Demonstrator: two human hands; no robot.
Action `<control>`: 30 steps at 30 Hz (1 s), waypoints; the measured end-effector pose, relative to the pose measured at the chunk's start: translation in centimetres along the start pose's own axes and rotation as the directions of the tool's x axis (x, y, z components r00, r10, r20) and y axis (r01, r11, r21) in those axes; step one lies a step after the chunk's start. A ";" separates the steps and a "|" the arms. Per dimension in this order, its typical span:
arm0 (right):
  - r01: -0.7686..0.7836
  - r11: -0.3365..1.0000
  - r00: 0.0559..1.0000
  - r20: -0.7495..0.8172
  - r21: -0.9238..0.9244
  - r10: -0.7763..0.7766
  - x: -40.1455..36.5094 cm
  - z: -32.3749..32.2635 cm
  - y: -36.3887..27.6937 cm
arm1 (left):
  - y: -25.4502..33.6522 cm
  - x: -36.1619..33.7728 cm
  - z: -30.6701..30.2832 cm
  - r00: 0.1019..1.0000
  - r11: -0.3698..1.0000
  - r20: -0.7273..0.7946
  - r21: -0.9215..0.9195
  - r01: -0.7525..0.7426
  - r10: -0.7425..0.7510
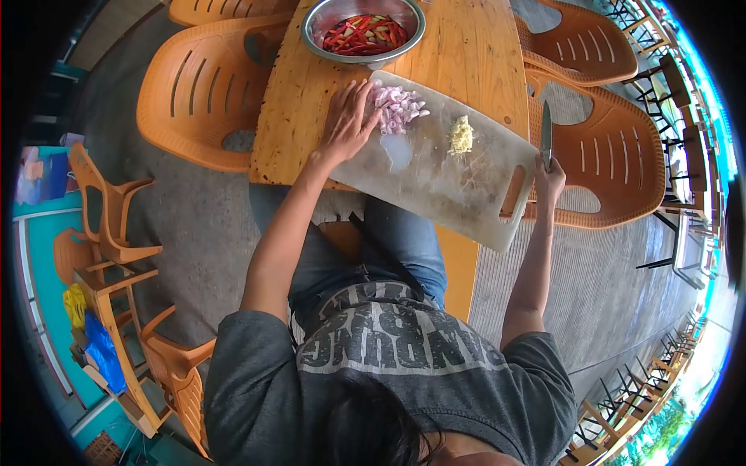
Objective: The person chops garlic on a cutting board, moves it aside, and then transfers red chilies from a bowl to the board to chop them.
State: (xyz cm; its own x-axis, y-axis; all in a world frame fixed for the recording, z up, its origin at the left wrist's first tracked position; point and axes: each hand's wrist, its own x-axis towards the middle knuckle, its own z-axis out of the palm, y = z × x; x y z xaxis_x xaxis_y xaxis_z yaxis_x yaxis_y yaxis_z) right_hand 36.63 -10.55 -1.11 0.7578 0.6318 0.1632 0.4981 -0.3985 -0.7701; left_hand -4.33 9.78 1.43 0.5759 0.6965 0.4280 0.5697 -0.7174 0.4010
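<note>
Head view: a wooden surface (474, 50) carries a board (435, 190); from the board's middle, a metal bowl (363, 59) of red strips (367, 36) stands at 11 o'clock. The left hand (348, 120), loosely spread, is at 10, by chopped onion (399, 109) on the board. At 3, the right hand (550, 179) grips a knife (546, 133), blade toward 12. A yellowish pile (461, 135) lies near 1 o'clock.

A wooden counter (287, 132) stands at 12 o'clock, flanked by slotted orange chairs (198, 124) at 10 and 2 o'clock. The grey floor (186, 221) spreads around it. At 9 o'clock rises a teal wall (48, 252), a wooden table (138, 388) near it at 8. Darker chairs (697, 169) line the rim at 3 o'clock beside glaring daylight, with greenery (668, 435) at 4
</note>
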 end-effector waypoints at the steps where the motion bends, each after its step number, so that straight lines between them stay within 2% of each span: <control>1: -0.021 1.000 1.000 0.009 -0.012 0.021 0.1 0.0 0.2 | -0.8 0.4 0.7 1.000 1.000 0.018 -0.013 -0.004 0.004; 3: -0.065 0.997 0.997 0.027 -0.037 0.066 0.3 0.0 0.7 | -2.2 0.8 1.3 0.998 0.999 0.056 -0.039 -0.009 0.011; 7: -0.046 0.999 0.997 -0.053 -0.001 0.046 -0.8 0.7 1.1 | -2.9 0.7 1.3 0.993 0.992 0.117 -0.126 -0.002 0.017; 10: -0.035 0.999 0.999 -0.035 -0.009 0.035 -0.7 0.7 1.1 | -2.2 0.3 0.8 0.984 0.981 0.175 -0.195 0.001 0.034; 13: -0.006 1.000 0.997 -0.082 -0.006 0.005 -1.1 0.8 0.3 | -0.5 -0.2 0.3 0.988 0.927 0.152 -0.373 0.045 0.013; 17: -0.018 0.999 0.995 -0.094 -0.028 0.015 -1.4 0.7 0.0 | -0.6 0.0 0.4 1.000 0.914 -0.004 -0.405 -0.004 0.002; 20: 0.000 0.997 0.984 -0.177 -0.071 -0.013 -1.7 0.9 -0.2 | -0.4 0.3 0.5 0.990 0.824 -0.090 -0.565 0.040 -0.110; 22: 0.028 0.993 0.961 -0.270 -0.112 -0.057 -2.1 1.1 -0.3 | -0.1 0.4 0.1 0.985 0.861 -0.120 -0.506 0.049 -0.126; 25: 0.051 0.990 0.944 -0.317 -0.133 -0.092 -2.5 0.7 -0.8 | 0.4 0.1 -0.7 0.962 0.892 -0.216 -0.449 0.051 -0.164; 27: 0.038 0.989 0.960 -0.270 -0.144 -0.076 -2.7 0.5 -0.6 | 0.1 0.6 -1.7 0.940 0.928 -0.297 -0.369 0.050 -0.169; 28: 0.028 0.991 0.963 -0.262 -0.134 -0.063 -2.7 0.6 0.1 | -0.2 1.7 -2.9 0.916 0.933 -0.377 -0.361 -0.007 -0.138; 29: 0.021 0.992 0.966 -0.254 -0.124 -0.052 -2.7 0.6 0.7 | -1.0 3.0 -4.4 0.894 0.968 -0.442 -0.245 -0.046 -0.069; 30: -0.003 0.995 0.972 -0.234 -0.100 -0.021 -2.7 0.6 1.0 | -2.5 3.7 -5.7 0.897 0.975 -0.426 -0.222 0.020 -0.115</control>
State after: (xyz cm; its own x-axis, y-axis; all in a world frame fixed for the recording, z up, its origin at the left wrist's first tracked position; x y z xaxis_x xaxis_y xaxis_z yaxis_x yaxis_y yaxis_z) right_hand 34.82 -12.20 -2.70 0.8248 0.4667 0.3191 0.5357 -0.4649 -0.7049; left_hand -6.99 14.07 6.56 0.2015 0.7023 0.6828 0.4367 -0.6884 0.5792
